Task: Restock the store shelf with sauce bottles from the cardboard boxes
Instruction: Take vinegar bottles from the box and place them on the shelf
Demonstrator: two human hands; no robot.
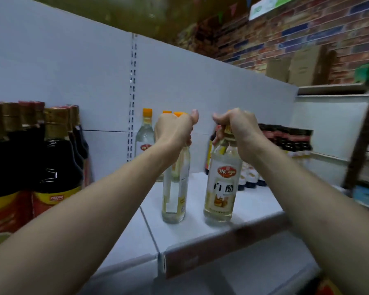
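Two clear vinegar bottles stand near the front of the white shelf (200,235). My left hand (175,130) is closed around the neck of the left bottle (175,194), whose label faces sideways. My right hand (237,128) grips the neck of the right bottle (222,188), whose label faces me. Both bottle bases rest on or just above the shelf surface; blur keeps me from telling which. Further back stand more clear bottles with orange caps (145,135), against the back panel.
Large dark soy sauce bottles (51,158) crowd the shelf at left. Small dark bottles with red-banded caps (285,139) line the right end. A slotted upright (133,99) splits the grey back panel. Cardboard boxes (303,64) sit high at right before a brick wall.
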